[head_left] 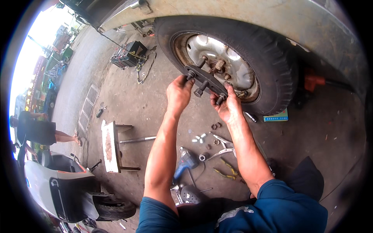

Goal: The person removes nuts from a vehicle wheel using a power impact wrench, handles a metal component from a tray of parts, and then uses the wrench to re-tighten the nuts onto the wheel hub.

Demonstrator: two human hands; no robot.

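Both my hands hold a dark steel bar puller in front of a vehicle's wheel. Long bolts pass through its two ends and its middle. My left hand is closed round the bolt at the left end. At the other end, my right hand grips the bar and its bolt, thumb on top. Just behind the puller is the silvery wheel rim with its rusty hub, inside a black tyre. From this angle I cannot tell whether the puller touches the hub.
Below my hands lie a blue and grey power tool, locking pliers, yellow-handled pliers and several nuts. To the left stand a worn white stool, a battery and a scooter. A person is beyond. Something red sits right of the tyre.
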